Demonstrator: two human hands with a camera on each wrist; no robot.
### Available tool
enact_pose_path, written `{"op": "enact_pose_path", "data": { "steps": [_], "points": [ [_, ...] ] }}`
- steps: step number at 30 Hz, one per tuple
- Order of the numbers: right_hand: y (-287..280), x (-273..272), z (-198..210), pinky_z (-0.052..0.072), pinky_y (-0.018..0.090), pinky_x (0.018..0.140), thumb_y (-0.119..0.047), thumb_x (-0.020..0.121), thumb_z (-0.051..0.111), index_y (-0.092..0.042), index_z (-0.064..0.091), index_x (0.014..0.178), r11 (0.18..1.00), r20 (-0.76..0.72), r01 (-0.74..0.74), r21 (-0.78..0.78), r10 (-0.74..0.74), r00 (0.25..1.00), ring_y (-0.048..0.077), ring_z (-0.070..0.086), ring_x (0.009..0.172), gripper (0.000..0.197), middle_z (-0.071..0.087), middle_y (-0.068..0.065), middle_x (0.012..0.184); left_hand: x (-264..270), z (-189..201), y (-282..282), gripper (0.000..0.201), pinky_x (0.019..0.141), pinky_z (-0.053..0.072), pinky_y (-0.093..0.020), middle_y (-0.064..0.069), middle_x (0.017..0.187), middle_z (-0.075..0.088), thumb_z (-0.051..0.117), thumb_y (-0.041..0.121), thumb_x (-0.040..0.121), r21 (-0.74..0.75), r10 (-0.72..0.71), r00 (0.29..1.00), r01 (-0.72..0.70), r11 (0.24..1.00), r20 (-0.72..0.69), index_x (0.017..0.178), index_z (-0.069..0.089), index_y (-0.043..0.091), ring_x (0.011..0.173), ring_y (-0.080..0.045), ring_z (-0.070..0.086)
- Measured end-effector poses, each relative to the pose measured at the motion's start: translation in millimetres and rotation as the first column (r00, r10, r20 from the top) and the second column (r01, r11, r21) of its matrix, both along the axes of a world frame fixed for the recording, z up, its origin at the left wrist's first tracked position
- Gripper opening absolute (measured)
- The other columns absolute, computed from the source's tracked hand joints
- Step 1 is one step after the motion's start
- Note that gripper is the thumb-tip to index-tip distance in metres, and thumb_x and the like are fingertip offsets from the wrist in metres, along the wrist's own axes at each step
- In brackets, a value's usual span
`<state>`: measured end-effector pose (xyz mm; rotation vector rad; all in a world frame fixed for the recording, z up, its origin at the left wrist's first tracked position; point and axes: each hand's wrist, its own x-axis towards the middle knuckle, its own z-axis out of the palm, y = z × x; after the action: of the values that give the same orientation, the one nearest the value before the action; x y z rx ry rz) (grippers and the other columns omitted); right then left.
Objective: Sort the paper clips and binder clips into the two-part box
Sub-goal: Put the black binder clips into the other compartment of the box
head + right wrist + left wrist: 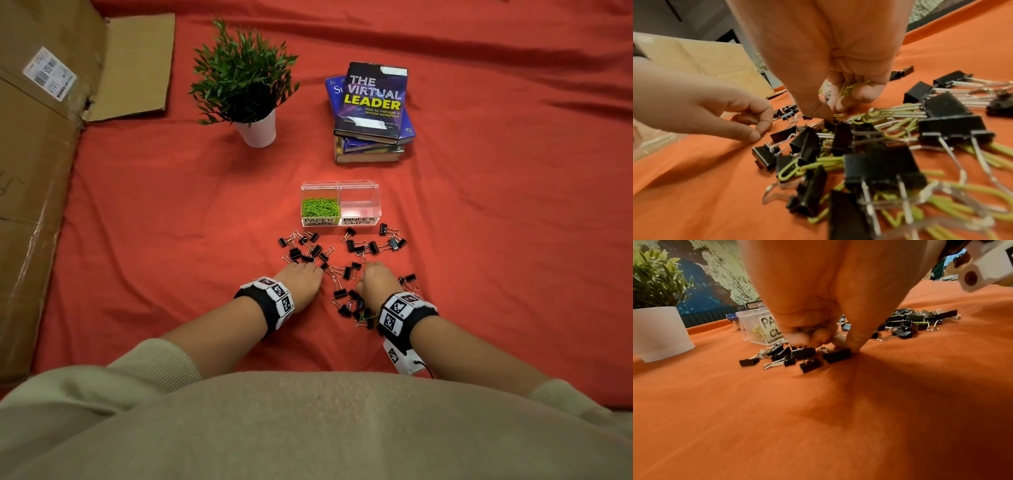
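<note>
The clear two-part box [359, 190] stands ahead of both hands; its left part holds green paper clips [320, 207], and the part labelled binder clips looks empty. Black binder clips [370, 245] lie scattered in front of it. My left hand [303, 274] reaches into the left group [807, 353], its thumb and forefinger pinching a small clip against the cloth [760, 136]. My right hand [830, 112] holds several green paper clips [853, 86] in its curled fingers. Its thumb and forefinger dip into a mixed pile [869, 154] of binder clips and green paper clips.
Red cloth [171, 222] covers the surface. A potted plant [245, 78] stands at the back left of the box and a stack of books [371, 109] behind it. Flattened cardboard [41, 171] lies along the left edge.
</note>
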<state>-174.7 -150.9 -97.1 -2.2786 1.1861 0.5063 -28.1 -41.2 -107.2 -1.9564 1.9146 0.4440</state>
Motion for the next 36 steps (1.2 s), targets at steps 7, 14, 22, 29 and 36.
{"op": "enact_pose_path", "data": {
  "steps": [7,14,22,29,36],
  "points": [
    [-6.0,-3.1,-2.4,0.044,0.034,0.091,-0.015,0.085,0.057,0.001,0.052,0.112,0.994,-0.011,-0.111,0.02,0.111,0.994,0.03,0.053,0.106,0.032,0.053,0.017,0.116,-0.8,2.1,1.6,0.027,0.094,0.039,-0.038,-0.013,0.124,0.051,0.041,0.016,0.096,-0.051,-0.001,1.0,0.001,0.999,-0.015,0.12,0.044,0.006,0.112,-0.031,0.053],
    [-24.6,-17.2,10.9,0.051,0.027,0.058,-0.01,0.088,0.055,-0.014,0.057,0.096,0.941,0.22,0.163,0.297,-0.234,0.947,0.014,0.054,0.065,0.009,0.057,-0.002,0.076,-2.1,3.4,1.1,0.03,0.095,0.04,-0.038,-0.014,0.125,0.053,0.039,0.015,0.093,-0.024,0.02,0.999,-0.021,0.999,-0.037,0.121,0.046,0.005,0.113,-0.031,0.053],
    [-64.3,-39.0,34.0,0.033,0.029,0.049,-0.008,0.09,0.039,-0.006,0.051,0.07,0.431,0.15,0.395,0.811,-0.806,0.572,0.018,0.042,0.053,0.024,0.046,0.007,0.066,-2.9,14.3,-7.3,0.012,0.076,0.043,-0.04,-0.014,0.091,0.056,0.045,0.014,0.091,0.082,0.39,0.79,-0.402,0.912,-0.473,0.099,0.045,0.005,0.084,-0.031,0.055],
    [-70.9,-61.5,36.9,0.044,0.02,0.043,-0.012,0.085,0.066,-0.008,0.06,0.081,0.609,0.113,0.354,0.71,-0.595,0.796,0.01,0.049,0.046,0.008,0.054,0.001,0.06,-12.8,28.6,-26.6,0.017,0.053,0.037,-0.026,0.002,0.071,0.052,0.038,0.012,0.095,0.174,0.548,0.437,-0.647,0.743,-0.714,0.105,0.05,0.017,0.058,-0.014,0.045],
    [-55.2,-65.9,21.6,0.041,0.012,0.051,-0.01,0.077,0.073,-0.012,0.062,0.086,0.956,0.132,-0.013,0.292,-0.026,0.991,0.005,0.056,0.058,0.014,0.059,-0.006,0.07,-51.8,21.7,-32.6,0.015,0.055,0.036,-0.027,-0.001,0.075,0.059,0.042,0.02,0.096,0.136,0.532,0.575,-0.59,0.796,-0.621,0.096,0.055,0.013,0.066,-0.02,0.053]
  ]
}}
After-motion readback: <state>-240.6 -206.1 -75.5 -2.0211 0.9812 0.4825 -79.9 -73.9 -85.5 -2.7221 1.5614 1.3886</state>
